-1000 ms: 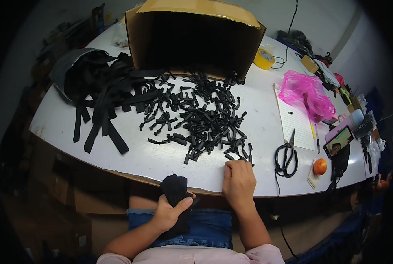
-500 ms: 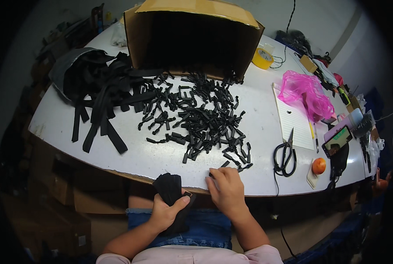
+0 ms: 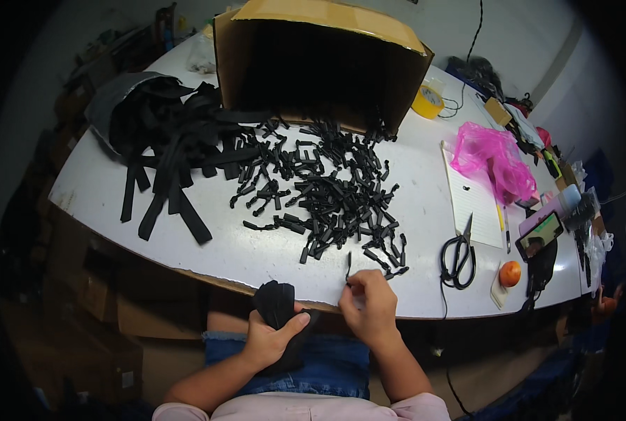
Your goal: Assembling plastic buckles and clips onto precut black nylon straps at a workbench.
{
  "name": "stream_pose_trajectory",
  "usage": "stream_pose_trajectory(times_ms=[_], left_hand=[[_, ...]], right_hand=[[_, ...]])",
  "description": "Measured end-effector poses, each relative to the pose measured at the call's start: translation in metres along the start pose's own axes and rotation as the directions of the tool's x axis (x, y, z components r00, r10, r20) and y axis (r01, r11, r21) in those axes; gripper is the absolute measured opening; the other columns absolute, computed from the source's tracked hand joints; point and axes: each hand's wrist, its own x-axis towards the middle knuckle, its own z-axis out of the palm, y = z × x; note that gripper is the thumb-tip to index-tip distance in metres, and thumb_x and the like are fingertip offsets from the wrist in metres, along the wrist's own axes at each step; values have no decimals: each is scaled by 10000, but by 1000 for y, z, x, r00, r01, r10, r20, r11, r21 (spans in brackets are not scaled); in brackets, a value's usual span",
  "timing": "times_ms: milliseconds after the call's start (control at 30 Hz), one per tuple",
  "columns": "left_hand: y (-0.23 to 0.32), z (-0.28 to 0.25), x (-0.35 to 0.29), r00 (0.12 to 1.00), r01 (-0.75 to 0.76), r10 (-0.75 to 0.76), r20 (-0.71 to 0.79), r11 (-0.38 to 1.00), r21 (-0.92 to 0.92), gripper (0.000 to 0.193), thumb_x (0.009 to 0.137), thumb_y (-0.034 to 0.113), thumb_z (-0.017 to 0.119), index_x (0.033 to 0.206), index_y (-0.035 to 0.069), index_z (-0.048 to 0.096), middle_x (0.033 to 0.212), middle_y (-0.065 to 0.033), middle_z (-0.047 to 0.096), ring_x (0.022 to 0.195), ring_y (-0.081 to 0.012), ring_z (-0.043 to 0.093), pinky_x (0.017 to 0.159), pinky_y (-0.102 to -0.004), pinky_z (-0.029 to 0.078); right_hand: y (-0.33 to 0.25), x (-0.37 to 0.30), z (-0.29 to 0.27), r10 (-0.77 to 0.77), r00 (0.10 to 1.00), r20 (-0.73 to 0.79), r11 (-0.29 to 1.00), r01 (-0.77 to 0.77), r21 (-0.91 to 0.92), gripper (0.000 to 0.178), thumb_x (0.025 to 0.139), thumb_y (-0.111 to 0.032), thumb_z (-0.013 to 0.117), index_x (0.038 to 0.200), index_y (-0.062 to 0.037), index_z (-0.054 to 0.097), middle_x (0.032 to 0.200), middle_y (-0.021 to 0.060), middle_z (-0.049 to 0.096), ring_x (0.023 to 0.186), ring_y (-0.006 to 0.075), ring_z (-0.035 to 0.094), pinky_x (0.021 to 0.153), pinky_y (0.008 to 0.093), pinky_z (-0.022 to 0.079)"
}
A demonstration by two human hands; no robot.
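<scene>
On the near side of the heap of small black narrow pieces with short loops (image 3: 337, 207), the landmark here, the left hand (image 3: 274, 338) is off the table edge, its thumb and fingers clamped around a folded bundle of flat black fabric strips (image 3: 276, 303). The right hand (image 3: 370, 302) is nearer the heap, just before its near edge, with thumb and fingertips pinched together on one slim black piece (image 3: 349, 264) that points upward, apart from the heap.

The heap lies loosely spread on a white smooth-topped table (image 3: 116, 203). To its right and toward the person are the metal scissors with large black loop handles (image 3: 458, 265), and farther right a round orange fruit (image 3: 510, 274) and a dark phone with a lit screen (image 3: 541, 235). Right of the heap lies a white lined paper pad (image 3: 475, 217), partly covered by a crumpled bright pink plastic bag (image 3: 492, 161).

Left of the heap, long black fabric strips (image 3: 176, 144) spill from a grey bag (image 3: 101, 116). Beyond the heap stands an open brown cardboard box (image 3: 330, 14), its dark opening facing the heap; past its right side is a yellow tape roll (image 3: 427, 103).
</scene>
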Motion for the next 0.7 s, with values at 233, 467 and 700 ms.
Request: stream_pose_trajectory(times_ms=[233, 467, 700], left_hand=[[6, 6, 4, 979, -182, 178, 102, 983, 33, 77, 747, 28, 601, 813, -2, 577, 746, -12, 569, 681, -68, 516, 628, -195, 422], [10, 4, 4, 966, -236, 211, 152, 956, 173, 83, 747, 1, 590, 827, -5, 566, 751, -13, 558, 675, -65, 504, 622, -193, 422], [7, 3, 2, 970, -222, 209, 122, 970, 102, 134, 744, 21, 599, 868, -11, 559, 763, -18, 563, 680, -67, 512, 625, -194, 427]], right_hand=[[-21, -9, 0, -20, 984, 179, 842, -80, 533, 286, 659, 69, 603, 920, 9, 503, 784, 88, 517, 690, 129, 550, 616, 225, 471], [-21, -3, -6, -75, 978, 196, 853, -39, 520, 358, 664, 69, 607, 1004, 1, 516, 787, 108, 555, 676, 143, 559, 606, 222, 468], [-18, -3, -1, -268, 957, 109, 861, 187, 472, 361, 662, 64, 615, 1007, 5, 527, 799, 120, 576, 649, 148, 558, 556, 222, 452]])
